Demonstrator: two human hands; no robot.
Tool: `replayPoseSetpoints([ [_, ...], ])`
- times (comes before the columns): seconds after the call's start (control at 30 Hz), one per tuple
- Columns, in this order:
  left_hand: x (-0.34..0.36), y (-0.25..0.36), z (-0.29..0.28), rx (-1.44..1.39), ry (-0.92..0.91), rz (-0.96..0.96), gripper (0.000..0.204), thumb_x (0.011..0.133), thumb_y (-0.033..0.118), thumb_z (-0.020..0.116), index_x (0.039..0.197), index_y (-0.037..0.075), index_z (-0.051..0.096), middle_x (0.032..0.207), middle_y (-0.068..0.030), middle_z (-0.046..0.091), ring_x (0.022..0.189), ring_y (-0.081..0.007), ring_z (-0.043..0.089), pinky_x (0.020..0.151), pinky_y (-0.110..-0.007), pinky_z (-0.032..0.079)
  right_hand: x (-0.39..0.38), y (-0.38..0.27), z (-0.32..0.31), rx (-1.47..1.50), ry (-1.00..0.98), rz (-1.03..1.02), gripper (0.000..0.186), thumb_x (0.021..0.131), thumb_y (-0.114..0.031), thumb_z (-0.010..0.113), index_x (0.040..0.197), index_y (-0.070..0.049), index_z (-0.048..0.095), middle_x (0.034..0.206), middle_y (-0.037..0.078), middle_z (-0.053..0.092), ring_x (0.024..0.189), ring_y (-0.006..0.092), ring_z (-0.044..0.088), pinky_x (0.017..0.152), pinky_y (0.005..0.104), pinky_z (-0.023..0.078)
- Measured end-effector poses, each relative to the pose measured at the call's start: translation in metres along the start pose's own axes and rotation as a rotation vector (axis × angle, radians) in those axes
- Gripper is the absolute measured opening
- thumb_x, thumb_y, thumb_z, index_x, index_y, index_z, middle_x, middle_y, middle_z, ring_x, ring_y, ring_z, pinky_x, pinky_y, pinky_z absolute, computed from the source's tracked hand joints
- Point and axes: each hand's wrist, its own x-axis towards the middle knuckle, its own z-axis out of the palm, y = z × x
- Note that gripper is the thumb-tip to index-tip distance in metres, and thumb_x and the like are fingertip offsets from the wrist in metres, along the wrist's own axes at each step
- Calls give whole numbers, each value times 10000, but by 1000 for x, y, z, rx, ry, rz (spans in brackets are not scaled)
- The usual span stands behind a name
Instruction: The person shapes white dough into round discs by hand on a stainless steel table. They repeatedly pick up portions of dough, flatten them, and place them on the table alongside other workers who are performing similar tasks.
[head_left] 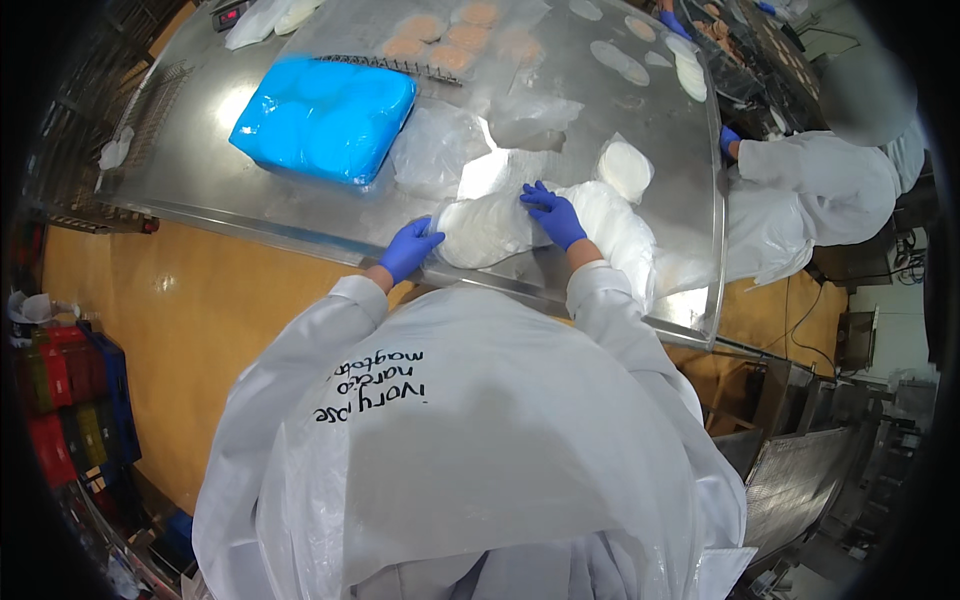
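Reaches forward with both forearms, in white sleeves, bent inward at the elbows. Holds the blue-gloved left hand [408, 250] low at the near edge of the steel table [190, 165], back upward, with fingers angled to the right and touching the left end of a fanned stack of thin white sheets [488, 236]. Cannot tell a grip from a light touch there. Sets the blue-gloved right hand [553, 215] a little farther in, palm down, with fingers loosely spread and unclenched toward the stack's upper right side. Has the stack lying between both hands, close to the near edge.

Beside the right wrist, a second long white stack [625, 240]; above it, a white packet [625, 168]. Ahead, a crumpled clear bag [432, 150], then a blue-wrapped block [325, 120] to the left. Farther off, round pinkish patties [468, 37]. At the right side of the table, a co-worker [825, 190] in white.
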Motion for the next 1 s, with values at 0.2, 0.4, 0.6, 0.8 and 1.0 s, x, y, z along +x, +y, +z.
replayPoseSetpoints([
  [0.2,-14,21,3,138,24,-45,401,888,181,620,1238,-4,558,1106,-92,626,1003,-177,589,895,-293,459,-16,-9,25,-113,1,-94,378,879,-17,544,1232,-134,611,1383,127,503,1376,266,351,1123,372,280],
  [0.4,-6,11,-8,-6,-8,-73,419,893,224,616,1247,7,559,1111,-85,629,995,-173,596,877,-297,470,-2,-30,-18,-9,91,-22,426,896,-8,481,1311,-86,537,1412,143,467,1376,283,341,1091,290,318],
  [0.6,-9,10,-13,-160,-49,-165,393,896,214,611,1229,9,570,1089,-82,638,927,-171,622,804,-310,510,-30,30,-16,-700,154,40,600,842,-17,478,1427,-96,370,1523,148,274,1413,342,232,1142,461,213],
  [0.8,-12,13,-12,-37,-58,-102,374,875,153,613,1209,-12,575,1042,-106,651,913,-173,626,805,-308,507,-42,-3,10,-549,48,111,545,822,-20,551,1356,-89,469,1456,141,385,1352,314,352,1092,402,326],
  [1.0,7,7,-6,107,-87,-83,412,870,130,603,1246,-28,541,1115,-123,634,979,-202,615,866,-317,487,-24,-69,101,-254,-313,-229,424,805,-26,621,1214,-131,600,1380,95,503,1286,279,460,1060,373,379],
])
